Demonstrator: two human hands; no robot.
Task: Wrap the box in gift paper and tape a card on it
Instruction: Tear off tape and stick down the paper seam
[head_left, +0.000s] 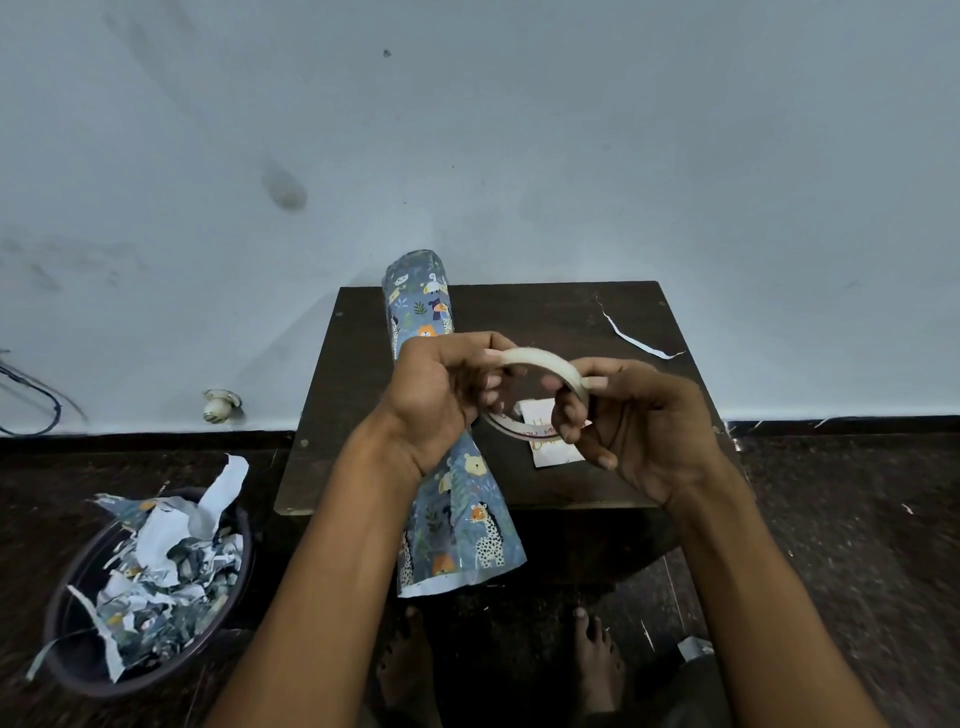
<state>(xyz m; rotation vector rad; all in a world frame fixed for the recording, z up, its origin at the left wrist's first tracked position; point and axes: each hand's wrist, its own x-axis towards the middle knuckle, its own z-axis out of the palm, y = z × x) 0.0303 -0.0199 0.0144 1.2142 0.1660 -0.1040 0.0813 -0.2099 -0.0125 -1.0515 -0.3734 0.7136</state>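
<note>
A clear tape roll (540, 364) is held above the dark table (545, 312) by both hands. My left hand (441, 395) grips its left side with curled fingers. My right hand (639, 421) holds its right side, fingers through the ring. Under my left hand lies a long roll of blue animal-print gift paper (457, 509), stretching from the table's back edge past its front edge. A small white card (550, 452) with writing lies on the table beneath the tape, partly hidden by my right fingers. No box is visible.
A dark bin (150, 587) full of torn gift paper scraps stands on the floor at the left. A thin white paper strip (631, 338) lies at the table's back right. My bare feet (597, 665) are below the table. A wall rises right behind it.
</note>
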